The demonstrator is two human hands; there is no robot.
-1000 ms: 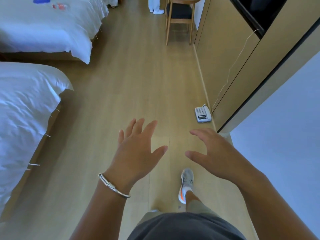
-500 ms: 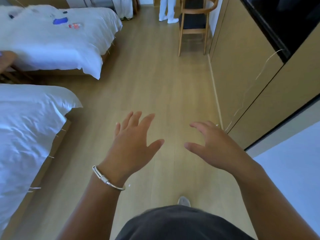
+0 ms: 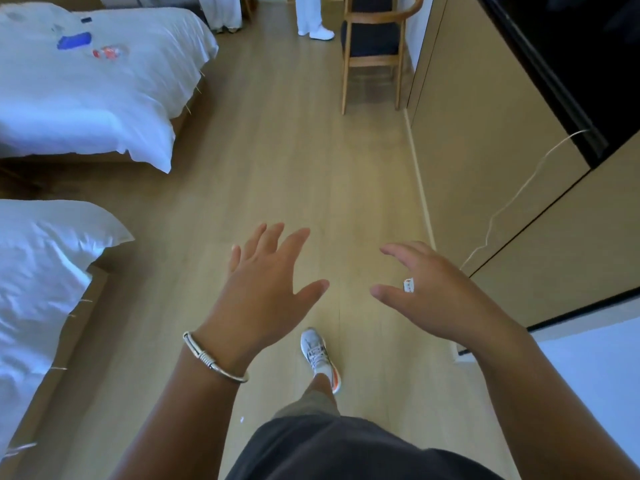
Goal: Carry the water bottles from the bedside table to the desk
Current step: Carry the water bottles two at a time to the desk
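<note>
My left hand [image 3: 266, 285] is held out over the wooden floor with fingers spread and holds nothing; a silver bangle sits on its wrist. My right hand [image 3: 436, 296] hovers beside it, fingers relaxed and empty, with a small white sticker on its back. A clear plastic bottle with a red label [image 3: 109, 51] lies on the far bed [image 3: 104, 109], well ahead and to the left of both hands. Neither the bedside table nor the desk top is plainly visible.
Two white-covered beds line the left side, the near bed [image 3: 38, 271] beside my left arm. A tan cabinet wall [image 3: 485, 150] with a dark screen runs along the right. A wooden chair [image 3: 374, 46] and another person's white-clad legs [image 3: 313, 19] stand ahead.
I have walked forward along the aisle: the phone on the floor has passed out of view, and the chair and far bed are closer. Both hands stay spread and empty.
</note>
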